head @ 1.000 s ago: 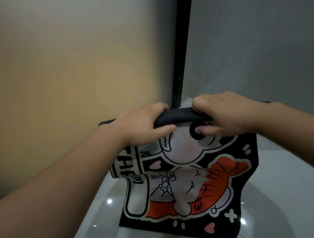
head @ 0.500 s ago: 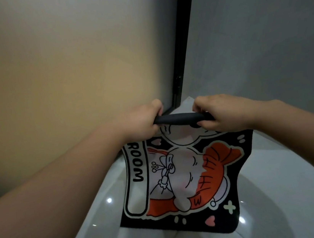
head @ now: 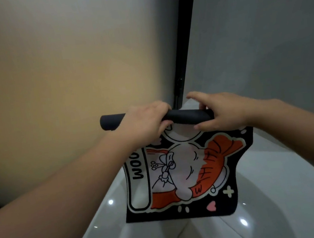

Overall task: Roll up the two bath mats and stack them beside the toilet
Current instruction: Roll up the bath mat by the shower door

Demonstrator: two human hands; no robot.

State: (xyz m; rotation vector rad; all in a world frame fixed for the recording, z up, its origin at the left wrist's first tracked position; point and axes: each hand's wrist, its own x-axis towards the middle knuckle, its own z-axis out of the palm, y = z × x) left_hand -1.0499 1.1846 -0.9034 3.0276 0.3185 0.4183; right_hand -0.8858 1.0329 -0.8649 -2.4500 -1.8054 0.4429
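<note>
A black bath mat [head: 181, 175] with a cartoon print in white and orange hangs in the air in front of me. Its top part is wound into a tight black roll [head: 187, 115] lying level. My left hand [head: 144, 120] is closed over the roll near its left end, which sticks out past my fingers. At the roll's right end my right hand [head: 219, 110] holds it with the thumb below, and the fingers are lifted above it. The mat's lower edge hangs free above the floor. I see no second mat and no toilet.
Glossy white floor tiles [head: 273, 203] lie below. A beige panel [head: 47, 83] fills the left, a grey wall [head: 269, 24] the right, and a black vertical frame [head: 186, 45] runs between them down to the corner behind my hands.
The roll has grown and less of the print hangs below it. The roll's left end now shows past my left hand, and my right fingers have lifted off the top.
</note>
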